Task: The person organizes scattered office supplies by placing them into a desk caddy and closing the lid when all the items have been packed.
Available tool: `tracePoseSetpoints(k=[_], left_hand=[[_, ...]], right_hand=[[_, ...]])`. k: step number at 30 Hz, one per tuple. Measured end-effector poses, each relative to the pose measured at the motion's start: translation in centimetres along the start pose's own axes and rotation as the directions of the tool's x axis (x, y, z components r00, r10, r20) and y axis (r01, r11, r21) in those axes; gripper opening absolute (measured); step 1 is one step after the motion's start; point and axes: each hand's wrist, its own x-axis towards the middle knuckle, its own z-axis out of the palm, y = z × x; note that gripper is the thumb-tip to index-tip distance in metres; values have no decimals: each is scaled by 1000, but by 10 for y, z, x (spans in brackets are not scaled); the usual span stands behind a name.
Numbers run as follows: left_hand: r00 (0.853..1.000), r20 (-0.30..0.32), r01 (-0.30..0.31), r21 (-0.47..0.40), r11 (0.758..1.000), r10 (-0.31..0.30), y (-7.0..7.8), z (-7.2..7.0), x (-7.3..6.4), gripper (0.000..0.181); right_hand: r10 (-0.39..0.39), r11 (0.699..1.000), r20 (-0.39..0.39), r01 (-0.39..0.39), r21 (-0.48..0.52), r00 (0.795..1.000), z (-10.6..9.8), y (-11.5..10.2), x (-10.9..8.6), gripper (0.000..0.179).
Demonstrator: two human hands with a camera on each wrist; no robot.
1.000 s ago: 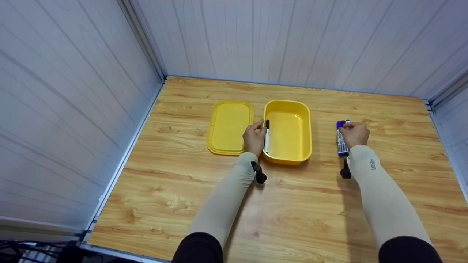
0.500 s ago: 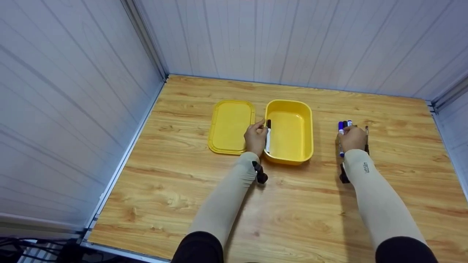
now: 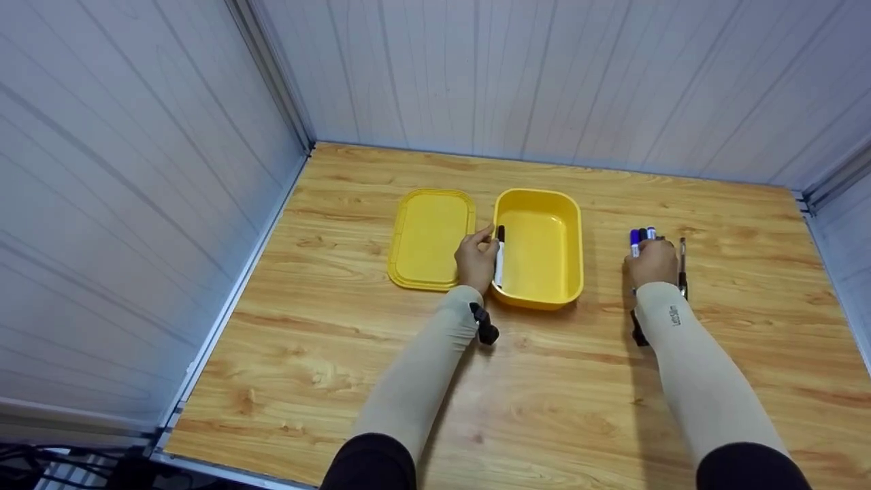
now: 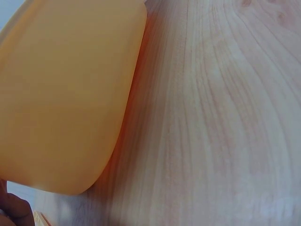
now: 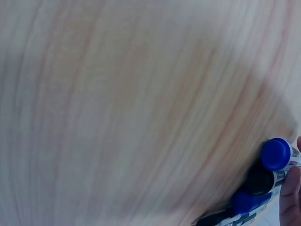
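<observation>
My left hand (image 3: 475,263) holds the left wall of an open yellow box (image 3: 539,303), fingertips at its rim. A white marker with a black cap (image 3: 499,264) lies inside along that wall. In the left wrist view, the box's yellow outer side (image 4: 66,99) fills the upper left and hides most of the hand. On the right, my right hand (image 3: 652,264) grips several whiteboard markers (image 3: 635,243) lying side by side, covering much of them. Blue and black ends (image 5: 276,154) of these markers show beside the thumb (image 5: 291,193) in the right wrist view.
A yellow lid (image 3: 432,238) lies flat just left of the box. Right of the right hand is a slim pen (image 3: 683,265) with a dark lower part. Pale panels (image 3: 435,75) wall in the wooden table (image 3: 531,395) at the back and sides.
My right hand has slid toward me and slightly left along the markers, uncovering the slim pen on its right. My left hand and the box stay in place.
</observation>
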Motion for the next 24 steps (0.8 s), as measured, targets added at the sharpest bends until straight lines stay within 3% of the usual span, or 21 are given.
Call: tracePoseSetpoints(k=[9, 18, 24], left_hand=[[1000, -21, -5, 2, 1000, 5, -2, 1, 0, 31], [999, -28, -22, 11, 1000, 22, -1, 1, -1, 30], [1000, -20, -6, 10, 1000, 6, -1, 0, 0, 30]], right_hand=[[-18, 1000, -24, 18, 0, 1000, 5, 3, 3, 26], [-27, 998, -34, 24, -65, 999, 6, -3, 0, 22], [-19, 999, -19, 18, -43, 1000, 6, -3, 0, 16]])
